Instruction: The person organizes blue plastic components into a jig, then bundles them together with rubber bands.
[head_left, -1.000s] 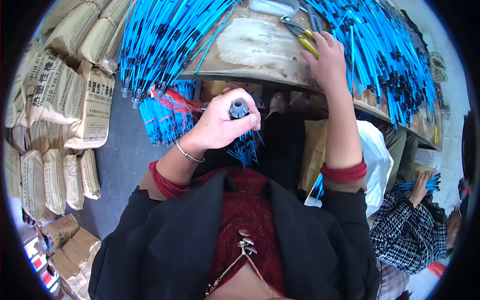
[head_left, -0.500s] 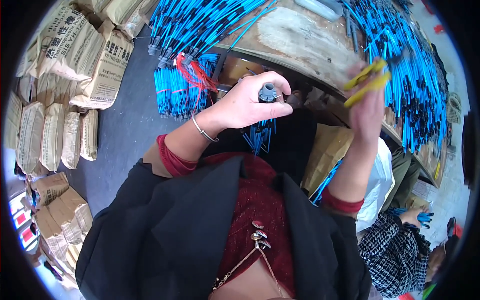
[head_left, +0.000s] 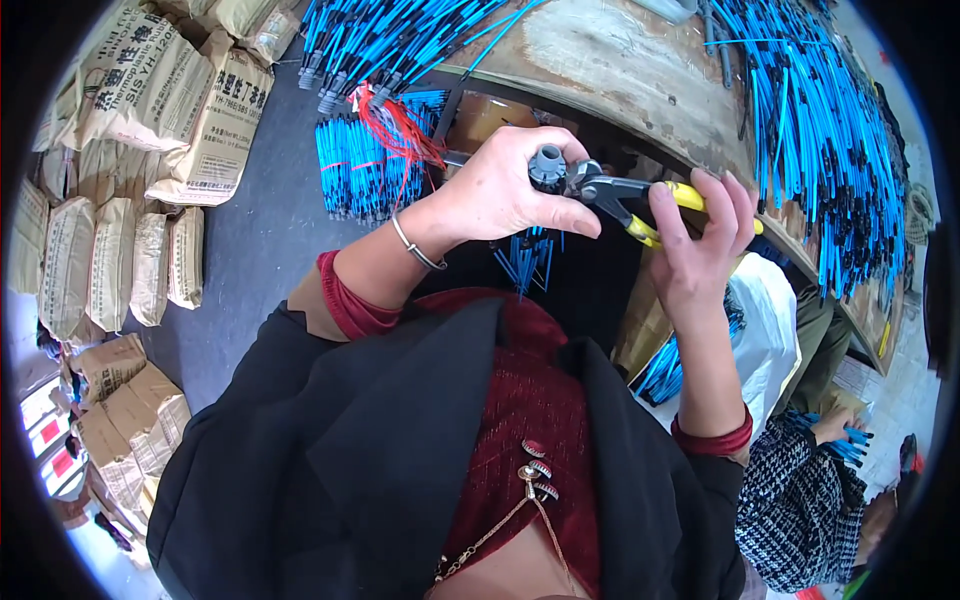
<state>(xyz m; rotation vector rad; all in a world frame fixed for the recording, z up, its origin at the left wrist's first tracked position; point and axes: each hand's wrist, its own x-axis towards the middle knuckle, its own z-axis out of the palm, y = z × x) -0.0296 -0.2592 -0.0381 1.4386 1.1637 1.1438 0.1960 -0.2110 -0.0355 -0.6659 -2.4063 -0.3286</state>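
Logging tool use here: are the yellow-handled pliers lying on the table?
No, the right hand holds the pliers beside the grey fitting in the left hand.

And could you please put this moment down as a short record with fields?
Left grip: closed around a grey fitting, with thin blue tubes showing below
Right grip: holding yellow-handled pliers
Pliers' tip: at the fitting's right side; whether it bites is unclear
Wooden table: left pile of blue tubes, right pile of blue tubes
Far left: brown paper sacks
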